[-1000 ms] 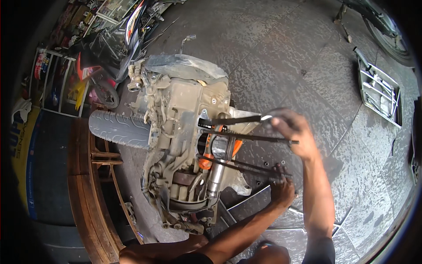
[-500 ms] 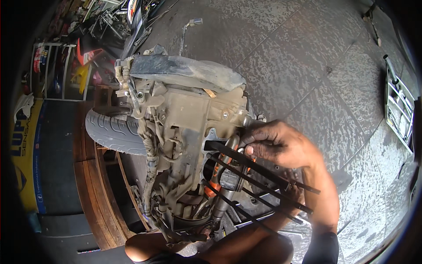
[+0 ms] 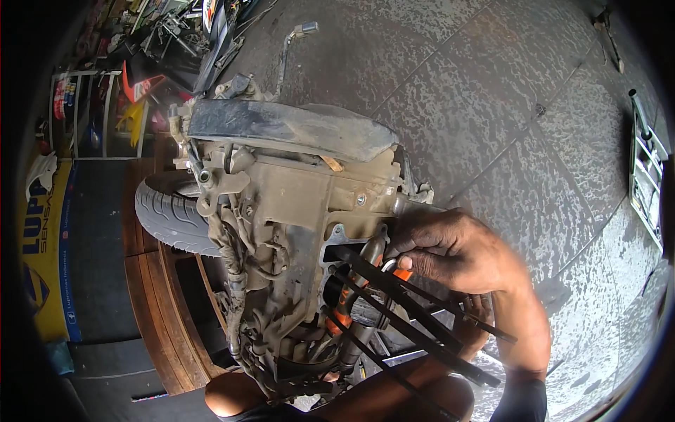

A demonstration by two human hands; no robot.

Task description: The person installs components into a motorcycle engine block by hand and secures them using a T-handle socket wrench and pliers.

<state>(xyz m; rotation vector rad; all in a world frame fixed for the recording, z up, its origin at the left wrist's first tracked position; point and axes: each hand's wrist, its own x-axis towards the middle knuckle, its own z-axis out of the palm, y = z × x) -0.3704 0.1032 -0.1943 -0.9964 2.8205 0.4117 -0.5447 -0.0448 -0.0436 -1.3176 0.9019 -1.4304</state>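
My right hand (image 3: 450, 250) reaches to the open side of a dirty scooter engine (image 3: 295, 190). Its thumb and fingers pinch together around a small part with a shiny curved edge, mostly hidden. Beside the fingertips a grey-and-orange tool or handle (image 3: 344, 313) slants across the opening, next to a round metal part (image 3: 365, 311). Long dark studs and a dark strip (image 3: 422, 337) stick out of the opening toward me, passing in front of these parts. A skin-coloured patch (image 3: 329, 378) shows low behind the engine; whether it is my left hand is unclear.
A tyre (image 3: 172, 214) and a curved wooden bench (image 3: 158, 309) lie left of the engine. Scooter parts and shelves (image 3: 98, 116) fill the upper left. A metal frame (image 3: 647, 172) rests on the tiled floor (image 3: 492, 91) at the right. My knees are close below.
The view has shifted slightly. The studs and strip now appear lower on their outer ends. My right hand stays at the opening, its fingers still pinched, slightly lower in view.
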